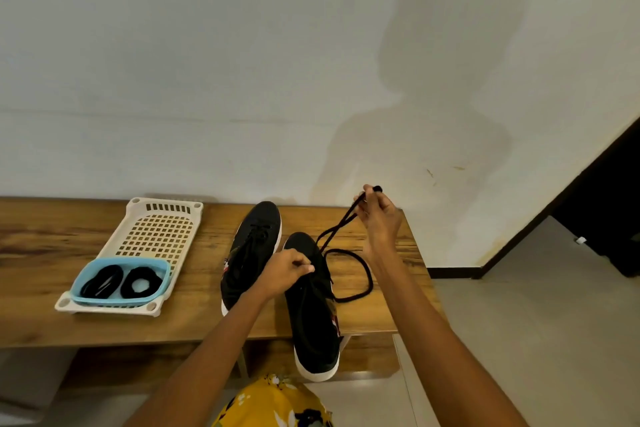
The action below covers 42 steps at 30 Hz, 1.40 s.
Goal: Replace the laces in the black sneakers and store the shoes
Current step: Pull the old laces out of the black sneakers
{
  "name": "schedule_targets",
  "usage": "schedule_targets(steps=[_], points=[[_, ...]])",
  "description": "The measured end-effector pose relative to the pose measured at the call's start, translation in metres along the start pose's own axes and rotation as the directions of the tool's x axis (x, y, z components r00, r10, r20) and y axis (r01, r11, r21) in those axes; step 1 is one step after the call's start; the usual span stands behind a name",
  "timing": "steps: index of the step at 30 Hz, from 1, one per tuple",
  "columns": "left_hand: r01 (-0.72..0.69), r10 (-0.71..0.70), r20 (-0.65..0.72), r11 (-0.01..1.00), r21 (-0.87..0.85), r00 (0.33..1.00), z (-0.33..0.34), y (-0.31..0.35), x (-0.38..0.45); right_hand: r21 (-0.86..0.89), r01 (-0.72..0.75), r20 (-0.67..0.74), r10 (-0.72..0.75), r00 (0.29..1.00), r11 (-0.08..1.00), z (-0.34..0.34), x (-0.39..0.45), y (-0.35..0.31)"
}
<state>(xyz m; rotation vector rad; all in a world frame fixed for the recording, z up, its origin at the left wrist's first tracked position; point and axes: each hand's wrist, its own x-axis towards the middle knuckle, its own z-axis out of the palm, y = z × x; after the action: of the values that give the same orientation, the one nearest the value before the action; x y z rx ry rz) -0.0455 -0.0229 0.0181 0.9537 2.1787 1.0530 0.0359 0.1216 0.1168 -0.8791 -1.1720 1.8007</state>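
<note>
Far left on the wooden bench point(52, 253): a cream perforated rack point(157, 236) is lying flat, and a small blue basket point(88, 276) is sitting on its near end. Two coiled black laces point(119, 282) are lying in the basket, well apart from both hands. Risk: none while they are lying untouched; judged to be the replacement pair.

Centre: the left sneaker point(251, 250) is standing toe toward the wall, its lace apparently threaded and knotted. It is sitting just beside the other shoe, so a hard tug on that one could be knocking it sideways.

The left hand point(287, 274) is resting on the tongue area of the right sneaker point(313, 319), fingers curled and pinching at the eyelets; whether they are gripping lace or upper cannot be told. The heel of this shoe is overhanging the near edge of the bench. Judged main hazard: if the hold is slackening while the lace is being drawn, the shoe could be tipping off the front.

Right: the right hand point(379, 218) is raised above the bench, fingers closed on the end of the black lace point(360, 274), which is running down to the shoe and looping loosely on the wood. Risk: the loop could be snagging on itself or tightening into a knot as it feeds through an eyelet, jamming the pull. The tip is only just showing above the fingers, so it could be slipping out.
</note>
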Motion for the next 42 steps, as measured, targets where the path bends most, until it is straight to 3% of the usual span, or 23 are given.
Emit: schedule_targets(steps=[1,3,6,8,12,14,18,22,25,28,30,32,34,38,40,42], points=[[0.016,-0.016,-0.021,1.000,-0.010,1.000,-0.001,0.000,0.001,-0.002,-0.002,0.005,0.002,1.000,1.000,-0.001,0.000,0.002],[0.096,-0.098,-0.004,0.981,-0.171,0.995,-0.003,0.001,0.004,-0.214,-0.023,0.071,0.039,0.997,0.977,-0.008,-0.008,0.022],[0.173,-0.185,-0.009,0.934,-0.311,0.983,-0.001,0.001,0.006,-0.617,0.013,0.309,0.227,0.924,0.787,-0.030,-0.031,0.071],[0.164,-0.192,-0.055,0.931,-0.325,0.980,0.003,0.001,0.006,-0.743,0.149,0.427,0.291,0.856,0.652,-0.038,-0.047,0.098],[0.050,-0.060,-0.092,0.993,-0.104,0.994,0.009,0.008,0.003,-0.810,0.214,0.356,0.169,0.919,0.546,-0.035,-0.053,0.115],[0.021,-0.029,-0.089,0.996,-0.090,0.996,0.011,0.014,0.001,-0.842,0.195,0.309,0.153,0.939,0.503,-0.032,-0.047,0.111],[0.077,-0.078,-0.071,0.997,-0.021,0.994,0.011,0.004,-0.003,-0.607,-0.078,0.099,0.172,0.980,0.791,-0.034,-0.034,0.096],[0.063,-0.061,-0.019,0.985,0.158,0.998,0.015,-0.006,-0.010,-0.665,-0.086,0.062,0.170,0.984,0.742,-0.052,-0.023,0.103],[0.081,-0.092,0.035,0.968,0.236,0.995,0.012,-0.004,-0.009,-0.644,-0.160,0.087,0.280,0.956,0.748,-0.061,-0.027,0.106],[0.077,-0.100,0.059,0.949,0.306,0.993,0.012,0.000,-0.007,-0.711,0.003,0.324,0.324,0.889,0.703,-0.061,-0.041,0.104],[0.071,-0.084,0.025,0.937,0.341,0.996,0.018,-0.001,-0.009,-0.796,0.199,0.440,0.321,0.839,0.571,-0.058,-0.051,0.105],[0.069,-0.047,-0.072,0.934,0.349,0.996,0.026,-0.002,-0.012,-0.834,0.349,0.487,0.273,0.829,0.427,-0.056,-0.055,0.110],[0.080,-0.015,-0.185,0.935,0.345,0.983,0.031,-0.004,-0.015,-0.839,0.369,0.469,0.185,0.864,0.401,-0.056,-0.056,0.113],[0.152,-0.091,-0.368,0.978,0.141,0.925,0.036,-0.007,-0.016,-0.807,0.252,0.345,0.080,0.935,0.534,-0.057,-0.059,0.115],[0.276,-0.326,-0.415,0.945,-0.177,0.850,0.035,-0.010,-0.013,-0.789,0.198,0.303,0.088,0.949,0.582,-0.058,-0.061,0.113],[0.343,-0.518,-0.337,0.819,-0.460,0.786,0.033,-0.014,-0.010,-0.822,0.253,0.351,0.103,0.931,0.511,-0.054,-0.060,0.112]])
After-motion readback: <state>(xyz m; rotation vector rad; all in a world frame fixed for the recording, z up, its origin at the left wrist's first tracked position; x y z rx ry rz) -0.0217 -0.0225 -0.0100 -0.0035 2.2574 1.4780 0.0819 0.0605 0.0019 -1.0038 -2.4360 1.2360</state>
